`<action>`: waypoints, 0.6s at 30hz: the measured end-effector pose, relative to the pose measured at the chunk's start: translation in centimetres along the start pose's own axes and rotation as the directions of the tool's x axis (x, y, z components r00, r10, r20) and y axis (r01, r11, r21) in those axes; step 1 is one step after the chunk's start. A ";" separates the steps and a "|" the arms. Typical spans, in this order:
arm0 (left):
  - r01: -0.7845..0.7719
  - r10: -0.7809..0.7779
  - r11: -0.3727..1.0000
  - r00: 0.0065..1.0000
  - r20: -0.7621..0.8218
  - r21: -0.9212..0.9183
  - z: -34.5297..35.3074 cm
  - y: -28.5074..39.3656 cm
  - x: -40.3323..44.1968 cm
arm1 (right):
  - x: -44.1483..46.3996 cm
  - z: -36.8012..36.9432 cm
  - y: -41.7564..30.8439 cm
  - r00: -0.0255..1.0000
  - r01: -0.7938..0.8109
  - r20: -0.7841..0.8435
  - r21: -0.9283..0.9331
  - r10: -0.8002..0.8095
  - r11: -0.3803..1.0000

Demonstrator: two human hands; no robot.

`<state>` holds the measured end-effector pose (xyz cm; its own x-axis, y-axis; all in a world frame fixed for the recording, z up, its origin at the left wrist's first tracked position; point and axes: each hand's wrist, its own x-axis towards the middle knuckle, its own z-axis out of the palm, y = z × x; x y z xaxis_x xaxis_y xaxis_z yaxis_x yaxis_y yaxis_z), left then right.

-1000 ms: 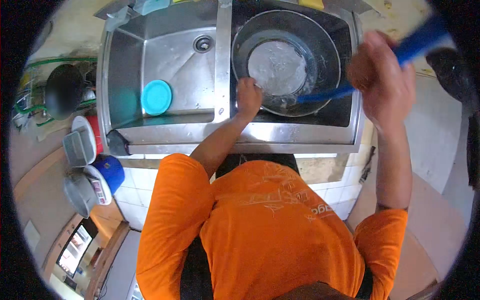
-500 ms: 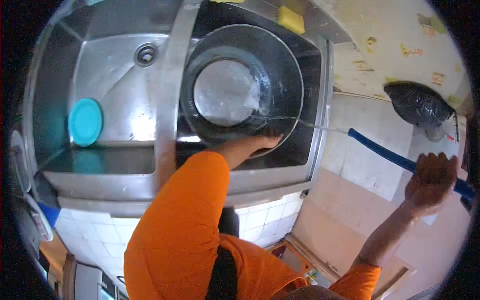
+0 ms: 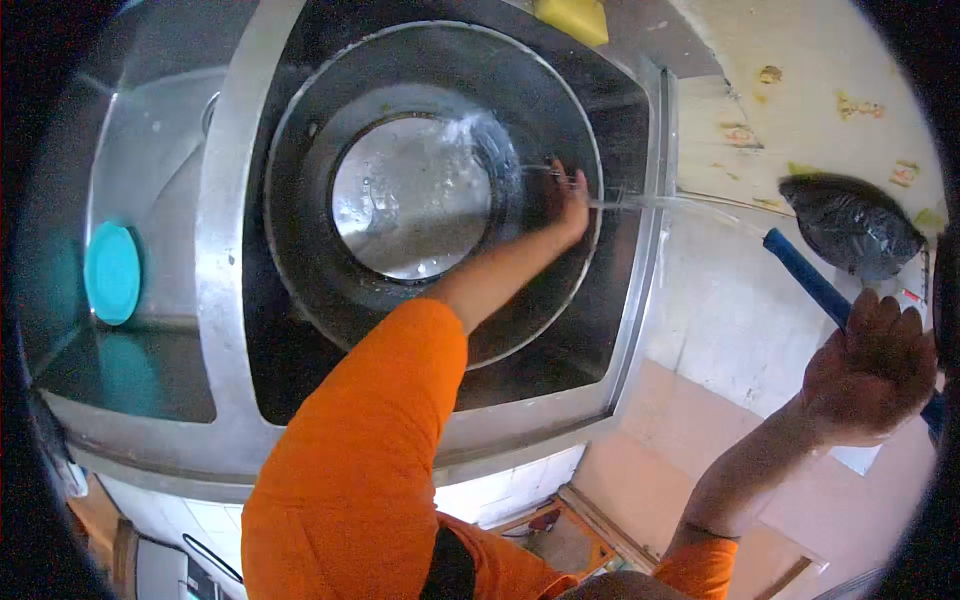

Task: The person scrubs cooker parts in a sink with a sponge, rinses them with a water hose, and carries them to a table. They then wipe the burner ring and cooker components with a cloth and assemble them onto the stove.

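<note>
My right hand [image 3: 872, 368] is wrapped round a blue hose [image 3: 808, 277] at the right. Water streams from the hose's end leftward into a large dark round pot [image 3: 540, 300] standing in the right sink basin. Inside the pot's right rim is my left hand [image 3: 568, 205], fingers apart, with the stream running against it. Water splashes on the pot's inner wall, and its pale round bottom [image 3: 412, 200] is wet.
A turquoise round lid or dish [image 3: 113, 273] lies in the left basin [image 3: 165, 210]. On the sink's back ledge sits a yellow sponge [image 3: 573, 18]. A black plastic bag [image 3: 852, 225] is at the right, by the stained wall.
The view has shifted right and closer to the pot. My left hand has moved from the near rim to the right inner wall. The hose has swung right, its stream now crossing the rim.
</note>
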<state>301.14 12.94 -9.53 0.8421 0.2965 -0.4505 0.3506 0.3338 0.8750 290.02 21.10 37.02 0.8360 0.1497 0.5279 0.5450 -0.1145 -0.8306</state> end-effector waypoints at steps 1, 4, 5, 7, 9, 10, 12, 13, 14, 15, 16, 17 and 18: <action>0.071 -0.083 0.989 0.992 0.091 0.127 -1.2 -0.8 -4.5 | -0.1 1.8 0.3 0.979 0.005 -0.203 -0.139 -0.033 0.990; 0.204 -0.249 0.954 0.948 0.200 0.218 -3.3 -4.1 -9.9 | -0.8 -0.2 -1.1 0.967 -0.072 -0.253 -0.130 0.037 0.989; 0.335 -0.365 0.930 0.896 0.254 0.154 -3.6 -3.9 -8.7 | -1.5 -1.2 -1.8 0.987 -0.132 -0.083 0.025 0.134 0.991; 0.404 -0.398 0.912 0.833 0.384 0.067 -4.5 -1.3 -5.5 | -3.3 -1.1 -2.5 0.994 -0.075 -0.079 -0.039 0.072 0.996; -0.094 0.105 0.992 0.986 0.130 -0.084 -1.0 -0.8 -0.6 | -4.1 -1.0 -2.8 0.998 -0.039 -0.047 -0.032 0.038 0.999; -0.095 0.106 0.991 0.986 0.128 -0.090 -0.2 -0.4 -0.9 | -4.1 -1.1 -2.7 0.999 -0.036 -0.041 -0.034 0.035 0.999; -0.019 0.016 1.000 0.990 0.140 0.023 0.8 0.8 -3.6 | -4.1 -1.7 -2.7 0.992 0.000 -0.129 -0.094 -0.012 0.996; -0.002 -0.060 0.978 0.956 0.289 0.208 -1.0 1.9 -7.4 | -3.9 -1.5 -2.8 0.981 -0.015 -0.195 -0.170 -0.018 0.985; -0.018 -0.155 0.921 0.899 0.409 0.389 -3.8 2.4 -12.2 | -3.7 -1.8 -2.9 0.982 -0.007 -0.189 -0.163 -0.025 0.987; -0.099 -0.144 0.907 0.840 0.524 0.409 -4.1 -3.3 -14.9 | -3.6 -2.3 -3.1 0.993 -0.003 -0.116 -0.152 -0.014 0.988; -0.124 -0.244 0.836 0.789 0.564 0.535 -7.2 -1.1 -16.2 | -3.6 -2.9 -3.3 0.999 -0.003 -0.046 -0.137 -0.003 0.991; -0.175 -0.341 0.748 0.726 0.597 0.640 -10.4 1.4 -17.6 | -3.5 -3.3 -3.3 0.989 -0.010 -0.150 -0.118 -0.008 0.993; -0.307 -0.410 0.643 0.636 0.654 0.701 -13.0 4.3 -18.3 | -3.4 -3.1 -3.0 0.988 -0.020 -0.154 -0.095 0.006 0.995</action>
<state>281.89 20.57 0.16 0.6596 -0.5336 -0.5294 0.2548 -0.5038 0.8254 285.70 17.88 38.27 0.8390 -0.0040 0.5442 0.5313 -0.2101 -0.8207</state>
